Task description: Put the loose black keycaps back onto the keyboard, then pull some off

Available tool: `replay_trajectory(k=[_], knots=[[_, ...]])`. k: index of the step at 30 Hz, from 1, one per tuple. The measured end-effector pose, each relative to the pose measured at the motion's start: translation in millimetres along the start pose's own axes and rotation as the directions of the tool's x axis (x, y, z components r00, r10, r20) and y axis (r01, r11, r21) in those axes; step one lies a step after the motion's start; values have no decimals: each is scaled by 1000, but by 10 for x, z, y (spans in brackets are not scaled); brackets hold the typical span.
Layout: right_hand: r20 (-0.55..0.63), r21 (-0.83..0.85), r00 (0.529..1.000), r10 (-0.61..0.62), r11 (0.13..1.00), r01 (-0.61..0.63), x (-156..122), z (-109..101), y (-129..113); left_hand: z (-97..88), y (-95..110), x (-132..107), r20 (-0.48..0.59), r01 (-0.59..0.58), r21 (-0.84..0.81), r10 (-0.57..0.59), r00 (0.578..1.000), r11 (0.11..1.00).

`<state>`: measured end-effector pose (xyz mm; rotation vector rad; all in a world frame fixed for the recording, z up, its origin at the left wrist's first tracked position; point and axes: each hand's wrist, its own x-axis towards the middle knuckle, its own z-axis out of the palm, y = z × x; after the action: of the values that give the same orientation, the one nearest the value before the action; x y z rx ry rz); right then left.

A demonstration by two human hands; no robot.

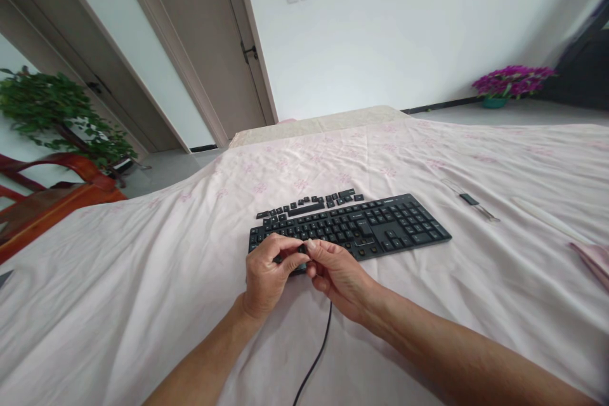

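A black keyboard (pixel 394 233) lies on the cloth, several of its keys gone at the near side, where bare sockets show. Over its near left part, my left hand (pixel 269 269) pinches a small black keycap (pixel 301 248) between thumb and index finger. My right hand (pixel 340 276) meets it there, its thumb and fingers closed on the same keycap, which the fingertips mostly hide. Behind the keyboard, loose keycaps lie in rough rows, among them a long space bar (pixel 306 209). A black cable (pixel 316 361) runs from under my hands toward me.
A wire keycap puller (pixel 469 200) with a black handle lies right of the keyboard. The pink flowered cloth (pixel 166 279) is wrinkled. A wooden chair (pixel 90 209) and a green plant (pixel 52 104) stand at left, purple flowers (pixel 511 81) at far right.
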<state>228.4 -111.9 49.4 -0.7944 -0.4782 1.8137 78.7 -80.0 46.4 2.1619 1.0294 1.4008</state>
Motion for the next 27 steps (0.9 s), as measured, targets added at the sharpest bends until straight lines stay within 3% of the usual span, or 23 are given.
replay_trajectory(k=[10,18,27], knots=[[35,-22,998,48,999,-48,-2,-34,11,-29,-21,2,1,-35,-3,35,999,999],[55,-173,998,-44,983,53,-3,-84,-48,-64,27,71,42,-122,18,121,992,992],[141,-122,990,-10,992,27,52,-153,-35,-101,55,124,113,-101,29,97,989,994]])
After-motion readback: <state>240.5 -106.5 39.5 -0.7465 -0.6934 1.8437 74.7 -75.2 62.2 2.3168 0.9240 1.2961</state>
